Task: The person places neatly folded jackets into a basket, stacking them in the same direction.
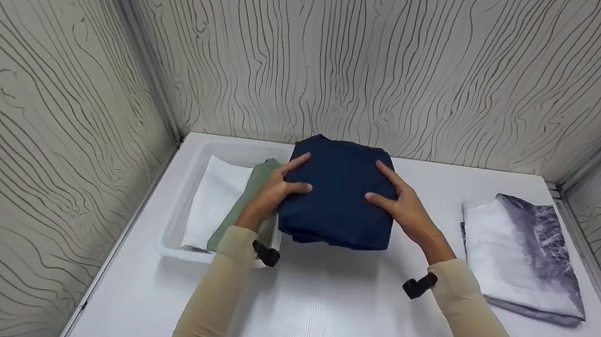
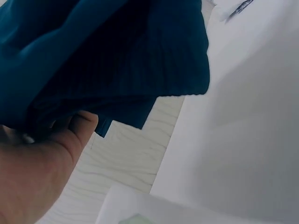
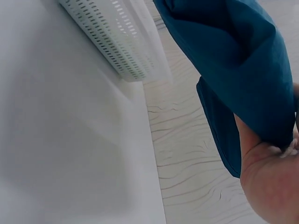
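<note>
A folded navy-blue cloth (image 1: 339,197) is held up above the white table, at the right side of the basket. My left hand (image 1: 276,190) grips its left edge, thumb and a finger showing on top. On the opposite edge my right hand (image 1: 408,208) holds it in the same way. The left wrist view shows the layered underside of the cloth (image 2: 173,56) beside the left hand (image 2: 35,172). Loose folds of the cloth (image 3: 252,79) hang by the right hand (image 3: 271,182) in the right wrist view. Some fingers are hidden under the fabric.
A white perforated basket (image 1: 173,221) stands on the left of the table (image 1: 314,323), with a white folded cloth (image 1: 218,189) and a green one (image 1: 238,213) inside. At the right lies a folded white-and-grey printed cloth (image 1: 524,253). Patterned walls (image 1: 352,52) enclose the table.
</note>
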Demonstrator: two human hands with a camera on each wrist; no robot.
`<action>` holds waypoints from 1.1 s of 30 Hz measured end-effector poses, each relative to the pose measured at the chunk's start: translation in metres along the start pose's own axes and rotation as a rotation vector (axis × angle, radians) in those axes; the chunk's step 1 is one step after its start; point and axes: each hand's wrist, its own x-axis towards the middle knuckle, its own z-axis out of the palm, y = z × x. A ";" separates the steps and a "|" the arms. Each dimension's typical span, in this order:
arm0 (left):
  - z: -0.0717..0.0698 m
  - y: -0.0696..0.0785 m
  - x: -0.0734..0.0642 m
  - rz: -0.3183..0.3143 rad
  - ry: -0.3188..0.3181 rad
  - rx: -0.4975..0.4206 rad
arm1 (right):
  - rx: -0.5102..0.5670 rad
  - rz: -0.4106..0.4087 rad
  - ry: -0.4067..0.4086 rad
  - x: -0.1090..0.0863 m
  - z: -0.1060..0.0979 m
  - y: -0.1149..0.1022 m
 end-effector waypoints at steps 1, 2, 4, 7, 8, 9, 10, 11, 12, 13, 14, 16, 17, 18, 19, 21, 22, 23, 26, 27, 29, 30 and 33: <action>-0.003 0.000 -0.001 0.003 0.003 0.001 | -0.007 -0.003 -0.001 0.002 0.003 -0.001; -0.007 0.001 -0.003 0.001 0.008 0.000 | -0.014 -0.005 -0.003 0.004 0.006 -0.002; -0.014 0.001 -0.006 -0.008 0.021 -0.004 | -0.026 -0.006 -0.010 0.008 0.012 -0.005; -0.024 0.001 -0.010 -0.019 0.041 0.000 | -0.052 -0.011 -0.021 0.014 0.020 -0.008; -0.027 0.000 -0.010 -0.021 0.047 0.002 | -0.056 -0.011 -0.024 0.015 0.023 -0.009; -0.030 -0.001 -0.011 -0.018 0.050 0.002 | -0.061 -0.014 -0.027 0.017 0.025 -0.010; -0.032 -0.001 -0.011 -0.015 0.052 0.003 | -0.066 -0.015 -0.030 0.018 0.027 -0.011; -0.035 -0.002 -0.012 -0.012 0.053 0.003 | -0.066 -0.019 -0.035 0.020 0.029 -0.011; -0.037 -0.003 -0.012 -0.008 0.058 0.005 | -0.052 -0.018 -0.038 0.021 0.031 -0.012; -0.040 -0.003 -0.013 -0.006 0.061 0.003 | -0.038 -0.022 -0.044 0.022 0.033 -0.013; -0.042 -0.004 -0.014 -0.004 0.065 0.003 | -0.024 -0.025 -0.048 0.024 0.036 -0.013; -0.046 -0.004 -0.015 -0.004 0.078 0.004 | 0.001 -0.030 -0.058 0.027 0.040 -0.014; -0.048 -0.004 -0.016 -0.005 0.086 0.004 | 0.011 -0.032 -0.063 0.028 0.042 -0.015; -0.051 -0.003 -0.017 -0.006 0.093 0.004 | 0.017 -0.035 -0.066 0.030 0.044 -0.016; -0.053 -0.003 -0.018 -0.005 0.098 0.004 | 0.013 -0.038 -0.070 0.031 0.046 -0.016; -0.057 -0.001 -0.020 -0.009 0.108 0.006 | 0.005 -0.043 -0.076 0.034 0.051 -0.017; -0.060 -0.001 -0.021 -0.010 0.111 0.009 | 0.000 -0.044 -0.077 0.035 0.053 -0.018; -0.062 0.000 -0.022 -0.012 0.112 0.011 | -0.004 -0.046 -0.080 0.036 0.055 -0.019; -0.069 0.001 -0.024 -0.015 0.111 0.010 | -0.001 -0.048 -0.089 0.038 0.061 -0.023; -0.071 0.001 -0.025 -0.017 0.110 0.008 | 0.001 -0.047 -0.091 0.039 0.063 -0.024; -0.076 0.001 -0.027 -0.020 0.103 -0.003 | 0.007 -0.047 -0.097 0.041 0.067 -0.025; -0.078 0.001 -0.028 -0.021 0.100 -0.008 | 0.009 -0.049 -0.099 0.042 0.068 -0.026; -0.085 0.002 -0.030 -0.019 0.089 -0.019 | 0.013 -0.055 -0.109 0.044 0.073 -0.027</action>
